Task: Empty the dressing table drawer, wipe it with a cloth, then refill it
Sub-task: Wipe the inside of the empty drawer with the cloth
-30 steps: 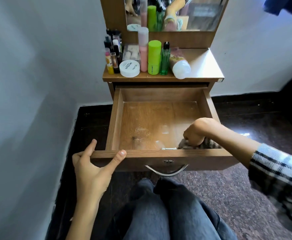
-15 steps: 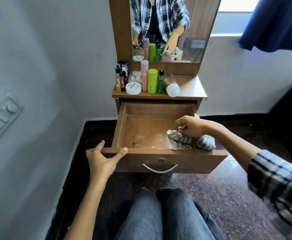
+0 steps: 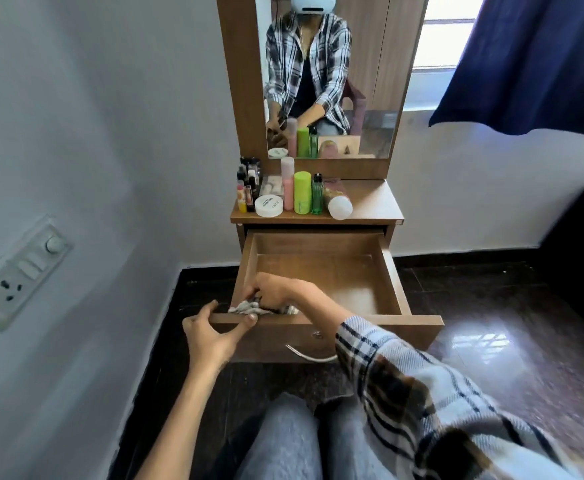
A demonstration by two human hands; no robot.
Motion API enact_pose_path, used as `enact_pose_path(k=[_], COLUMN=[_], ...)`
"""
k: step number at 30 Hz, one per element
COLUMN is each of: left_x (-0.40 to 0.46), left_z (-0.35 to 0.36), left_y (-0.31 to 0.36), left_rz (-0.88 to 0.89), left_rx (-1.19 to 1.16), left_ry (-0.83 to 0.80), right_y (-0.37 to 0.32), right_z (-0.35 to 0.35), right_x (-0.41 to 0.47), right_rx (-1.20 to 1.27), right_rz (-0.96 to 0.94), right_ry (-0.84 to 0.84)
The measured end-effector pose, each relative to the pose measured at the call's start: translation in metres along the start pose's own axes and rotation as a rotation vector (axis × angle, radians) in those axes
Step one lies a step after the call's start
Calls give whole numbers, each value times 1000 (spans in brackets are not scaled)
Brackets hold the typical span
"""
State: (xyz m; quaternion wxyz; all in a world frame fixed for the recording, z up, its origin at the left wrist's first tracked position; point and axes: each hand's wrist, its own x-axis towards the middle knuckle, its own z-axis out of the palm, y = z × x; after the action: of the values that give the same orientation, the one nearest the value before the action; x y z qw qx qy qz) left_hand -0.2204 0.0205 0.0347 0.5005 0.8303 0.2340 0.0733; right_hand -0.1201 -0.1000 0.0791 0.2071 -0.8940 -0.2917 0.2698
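My right hand point(image 3: 272, 292) has its fingers curled round the striped cloth point(image 3: 249, 307), pressed into the near left corner of the open drawer point(image 3: 392, 282). My left hand point(image 3: 211, 332) grips the drawer's front edge, thumb on top. The bottles point(image 3: 302, 192) stand on the table point(image 3: 375, 201) above.

The drawer point(image 3: 321, 268) is smooth brown wood with a curved shiny metal handle point(image 3: 309, 355); the cloth point(image 3: 249, 307) is soft striped fabric; the floor point(image 3: 491, 341) is glossy dark stone.
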Motion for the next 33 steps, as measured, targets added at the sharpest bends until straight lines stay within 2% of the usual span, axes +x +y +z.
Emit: enact_pose_path(k=[6, 11, 14, 19, 24, 33], left_x=[-3, -1, -1, -2, -3, -4], left_z=[-1, -2, -3, -2, -2, 1], left_y=[5, 4, 5, 4, 5, 3], left_rz=[-22, -23, -19, -12, -13, -7], left_rx=[-14, -11, -13, -28, -35, -60], left_ry=[-8, -14, -15, -11, -2, 9], right_y=[39, 46, 62, 114, 99, 102], right_z=[-24, -28, -29, -45, -44, -25], right_x=[-22, -23, -35, -102, -103, -93], right_rx=[-199, -157, -108, -229, -335, -237], right_rz=[83, 126, 204, 309, 337, 327], right_ry=[-170, -238, -172, -116, -62, 129])
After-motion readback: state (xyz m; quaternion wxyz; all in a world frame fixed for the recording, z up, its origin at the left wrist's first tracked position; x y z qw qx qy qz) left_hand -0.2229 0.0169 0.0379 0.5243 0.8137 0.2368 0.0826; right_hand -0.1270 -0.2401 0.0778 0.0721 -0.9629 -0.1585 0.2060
